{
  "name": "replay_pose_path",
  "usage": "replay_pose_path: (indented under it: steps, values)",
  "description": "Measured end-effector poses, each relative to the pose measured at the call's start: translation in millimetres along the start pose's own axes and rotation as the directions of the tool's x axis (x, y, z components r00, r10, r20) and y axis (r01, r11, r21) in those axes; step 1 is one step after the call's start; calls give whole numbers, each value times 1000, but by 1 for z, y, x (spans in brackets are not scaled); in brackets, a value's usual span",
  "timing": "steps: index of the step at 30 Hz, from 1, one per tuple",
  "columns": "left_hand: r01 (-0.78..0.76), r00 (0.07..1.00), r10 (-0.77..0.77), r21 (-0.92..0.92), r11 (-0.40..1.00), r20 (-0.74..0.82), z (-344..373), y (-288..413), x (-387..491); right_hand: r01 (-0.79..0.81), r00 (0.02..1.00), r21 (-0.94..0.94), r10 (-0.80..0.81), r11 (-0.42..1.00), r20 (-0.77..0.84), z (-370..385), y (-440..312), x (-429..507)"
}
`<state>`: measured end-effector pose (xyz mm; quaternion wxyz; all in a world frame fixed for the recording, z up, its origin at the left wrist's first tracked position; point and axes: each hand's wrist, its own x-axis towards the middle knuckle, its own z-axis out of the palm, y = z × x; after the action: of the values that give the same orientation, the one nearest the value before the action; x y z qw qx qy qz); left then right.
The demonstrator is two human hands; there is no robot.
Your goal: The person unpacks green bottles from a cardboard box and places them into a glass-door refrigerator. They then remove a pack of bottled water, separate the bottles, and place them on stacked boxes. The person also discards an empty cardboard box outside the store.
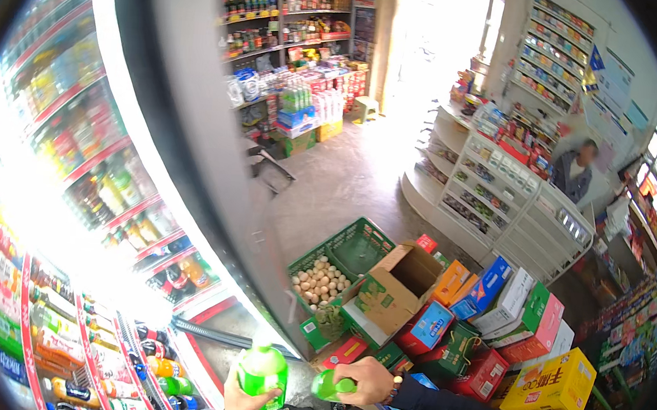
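My left hand is wrapped around a large bright green plastic bottle, its top pointing up toward the fridge door. A second, darker green bottle with a green cap is gripped in my right hand, which has a beaded bracelet at the wrist. A small gap separates the two bottles. To the left, a lit drinks fridge stands open, with rows of bottles on its lower shelves. The fridge door rises between the shelves and the shop floor.
Beyond the door, a green plastic crate holds many eggs. An open cardboard box and several gift cartons, one yellow, crowd the floor to my right. A person is behind the white display counter.
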<state>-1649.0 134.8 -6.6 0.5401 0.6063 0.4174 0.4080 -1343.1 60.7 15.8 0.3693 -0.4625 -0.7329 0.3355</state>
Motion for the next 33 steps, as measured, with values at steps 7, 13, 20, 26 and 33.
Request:
replay_pose_path:
  steps: [7, 13, 20, 26, 33]
  values:
    - [-55, 934, -233, -755, 653, -270, -149, -25, -45, 153, 860, 344, -296, 927, 417, 51, -114, 174]
    - [-335, 924, -26, -842, 424, -381, -209, -5, -99, -113, 727, 493, -267, 862, 633, 106, -189, 288]
    - [-438, 877, 54, -749, 498, -477, -223, 13, -99, -9, 592, 653, -522, 758, 614, 215, -223, 396]
    - [-544, 812, 92, -691, 476, -576, -247, -16, -121, 271, 582, 327, -424, 905, 694, 288, -246, 462]
    - [-578, 811, 231, -672, 464, -538, -263, -20, -120, 161, 516, 146, -210, 976, 831, 328, -279, 492]
